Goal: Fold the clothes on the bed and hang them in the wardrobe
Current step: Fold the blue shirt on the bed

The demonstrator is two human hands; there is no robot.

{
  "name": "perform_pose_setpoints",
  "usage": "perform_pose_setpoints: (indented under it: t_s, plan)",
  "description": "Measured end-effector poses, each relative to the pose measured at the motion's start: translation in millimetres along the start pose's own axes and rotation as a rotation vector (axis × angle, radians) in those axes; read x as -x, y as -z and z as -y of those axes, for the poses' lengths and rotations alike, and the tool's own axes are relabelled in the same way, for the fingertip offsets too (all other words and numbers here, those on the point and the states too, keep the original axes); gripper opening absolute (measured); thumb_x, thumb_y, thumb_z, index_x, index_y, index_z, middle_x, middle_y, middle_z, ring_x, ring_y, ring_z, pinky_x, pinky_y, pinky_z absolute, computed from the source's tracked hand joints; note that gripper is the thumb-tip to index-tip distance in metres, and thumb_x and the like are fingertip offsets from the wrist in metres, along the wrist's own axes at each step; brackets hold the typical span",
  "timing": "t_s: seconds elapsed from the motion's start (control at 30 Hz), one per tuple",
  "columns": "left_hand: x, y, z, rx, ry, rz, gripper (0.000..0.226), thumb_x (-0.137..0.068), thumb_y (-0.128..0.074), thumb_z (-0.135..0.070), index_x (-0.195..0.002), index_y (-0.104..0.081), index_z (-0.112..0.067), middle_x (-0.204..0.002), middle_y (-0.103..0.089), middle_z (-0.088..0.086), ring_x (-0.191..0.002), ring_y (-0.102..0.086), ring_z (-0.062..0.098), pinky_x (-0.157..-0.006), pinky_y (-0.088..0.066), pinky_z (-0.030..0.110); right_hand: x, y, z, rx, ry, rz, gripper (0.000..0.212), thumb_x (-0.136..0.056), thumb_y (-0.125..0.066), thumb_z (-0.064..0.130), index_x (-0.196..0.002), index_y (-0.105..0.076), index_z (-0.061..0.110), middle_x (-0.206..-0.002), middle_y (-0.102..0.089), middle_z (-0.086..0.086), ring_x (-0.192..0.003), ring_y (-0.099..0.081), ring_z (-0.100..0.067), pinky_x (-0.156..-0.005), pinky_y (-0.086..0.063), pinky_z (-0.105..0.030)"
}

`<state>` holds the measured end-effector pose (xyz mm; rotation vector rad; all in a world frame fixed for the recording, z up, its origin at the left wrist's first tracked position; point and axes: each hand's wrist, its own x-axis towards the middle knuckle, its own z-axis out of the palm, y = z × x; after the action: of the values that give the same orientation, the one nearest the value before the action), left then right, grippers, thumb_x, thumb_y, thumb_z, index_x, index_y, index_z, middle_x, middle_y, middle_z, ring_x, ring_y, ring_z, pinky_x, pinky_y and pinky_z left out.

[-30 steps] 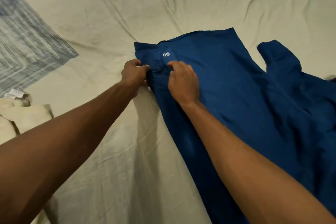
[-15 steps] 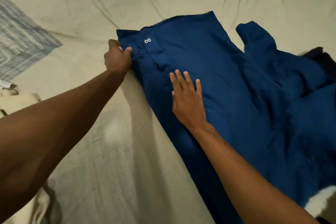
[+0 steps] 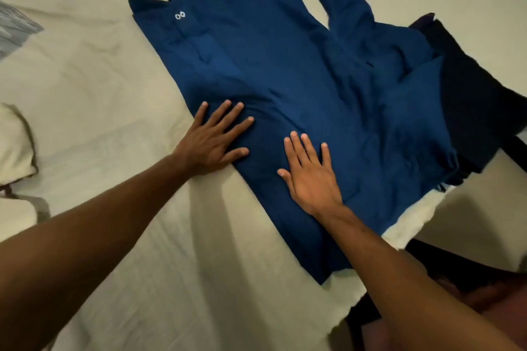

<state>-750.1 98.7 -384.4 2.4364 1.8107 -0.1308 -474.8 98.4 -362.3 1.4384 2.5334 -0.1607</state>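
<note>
Head view, looking down at a bed with a pale cream sheet, a bit wrinkled. Blue shirt spread out in the middle, running from the far side down toward the near edge. Two small white buttons near the far left corner of the shirt. One blue sleeve poking out at the far right, bunched and creased.

Left hand flat, fingers straight and spread wide, holding nothing. Fingers resting on the left edge of the shirt, heel of the hand on the sheet. Right hand flat too, fingers straight and a little apart, holding nothing, pressed on the shirt just beside the left hand. Both hands near each other but not touching. Both bare arms reaching in from the bottom.

Dark cloth at the right, tucked partly under the blue shirt; hard to tell what kind of clothing. Cream cloth at the left edge, lumpy, well apart from the shirt. Blue and white striped cloth at the far left, only a corner showing. White fluffy patch peeking out just under the near right side of the shirt, too blurry to name. Dark floor area past the bed's near right edge.
</note>
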Motion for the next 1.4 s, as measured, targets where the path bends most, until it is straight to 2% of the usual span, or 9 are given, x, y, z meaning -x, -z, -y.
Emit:
perform_pose_setpoints:
  t_s: [0.13, 0.37, 0.6, 0.87, 0.93, 1.03, 1.13, 1.27, 1.4]
  plan:
    - [7, 16, -27, 0.055, 0.040, -0.066, 0.078, -0.095, -0.012, -0.074, -0.160, -0.015, -0.030, -0.168, -0.008, 0.006, -0.155, -0.002, 0.027, -0.121, 0.003, 0.057, 36, 7, 12, -0.047, 0.022, -0.059, 0.069, -0.103, -0.019, 0.049, -0.157, -0.020, 0.007, -0.165, -0.016, -0.011, -0.153, -0.013, -0.028, -0.121, -0.016, -0.057]
    - [30, 2, -91, 0.047, -0.281, 0.036, 0.075, -0.097, -0.011, -0.073, -0.160, -0.011, -0.031, -0.168, -0.006, 0.003, -0.155, 0.000, 0.026, -0.123, 0.000, 0.053, 114, -35, 4, -0.058, 0.093, 0.020, 0.071, -0.102, -0.021, 0.055, -0.157, -0.015, 0.010, -0.166, -0.013, -0.008, -0.154, -0.012, -0.024, -0.117, -0.018, -0.056]
    - [6, 19, -34, 0.074, 0.162, 0.072, 0.080, -0.090, 0.001, -0.076, -0.159, 0.001, -0.036, -0.168, 0.006, 0.003, -0.154, 0.007, 0.026, -0.120, 0.006, 0.056, 125, -31, 3, -0.088, 0.082, 0.058, 0.076, -0.103, -0.009, 0.062, -0.158, -0.017, 0.010, -0.166, -0.011, -0.008, -0.153, -0.012, -0.025, -0.119, -0.008, -0.055]
    - [-5, 10, -54, -0.020, -0.291, 0.066, 0.075, -0.097, -0.004, -0.071, -0.160, -0.001, -0.030, -0.168, 0.004, 0.000, -0.154, 0.007, 0.025, -0.123, 0.002, 0.052, 53, 6, 17, -0.119, 0.078, -0.040, 0.073, -0.101, -0.013, 0.056, -0.156, -0.023, 0.009, -0.165, -0.016, -0.010, -0.153, -0.012, -0.026, -0.121, -0.015, -0.057]
    - [-13, 10, -39, 0.026, -0.137, 0.026, 0.078, -0.094, 0.003, -0.074, -0.159, -0.003, -0.032, -0.167, -0.001, 0.000, -0.155, 0.001, 0.026, -0.122, -0.004, 0.056, 36, 3, 9, -0.102, 0.063, 0.002, 0.071, -0.102, -0.014, 0.055, -0.158, -0.016, 0.012, -0.167, -0.009, -0.008, -0.154, -0.007, -0.025, -0.122, -0.013, -0.057]
    - [-29, 20, -10, 0.107, 0.341, 0.093, 0.084, -0.088, 0.000, -0.080, -0.159, 0.001, -0.035, -0.168, 0.006, 0.003, -0.154, 0.006, 0.027, -0.120, 0.003, 0.059, 33, -8, -2, -0.068, 0.062, 0.077, 0.071, -0.100, -0.008, 0.057, -0.157, 0.009, 0.018, -0.165, 0.015, -0.003, -0.153, 0.012, -0.020, -0.123, -0.002, -0.055]
    - [-37, 34, -6, 0.106, 0.478, 0.169, 0.084, -0.088, -0.007, -0.080, -0.158, 0.006, -0.036, -0.167, 0.013, 0.006, -0.153, 0.013, 0.029, -0.117, 0.008, 0.061, 35, -10, -3, -0.078, 0.059, 0.100, 0.072, -0.095, 0.005, 0.059, -0.155, 0.016, 0.020, -0.164, 0.020, -0.002, -0.152, 0.016, -0.019, -0.123, 0.002, -0.055]
    - [-23, 42, -17, 0.069, 0.293, 0.028, 0.085, -0.090, -0.003, -0.077, -0.160, -0.007, -0.030, -0.168, 0.003, 0.007, -0.154, 0.003, 0.030, -0.118, -0.002, 0.063, 32, 0, -2, -0.127, 0.056, 0.136, 0.078, -0.092, 0.004, 0.061, -0.159, 0.004, 0.020, -0.166, 0.013, -0.002, -0.153, 0.011, -0.020, -0.122, -0.001, -0.057]
    - [-27, 48, -31, 0.053, 0.108, -0.076, 0.076, -0.095, -0.020, -0.066, -0.154, -0.036, -0.020, -0.166, -0.017, 0.010, -0.152, -0.014, 0.031, -0.116, -0.018, 0.064, 18, 18, -13, -0.199, -0.003, -0.062, 0.063, -0.098, -0.026, 0.051, -0.147, -0.045, 0.017, -0.156, -0.040, -0.005, -0.142, -0.041, -0.025, -0.113, -0.033, -0.059]
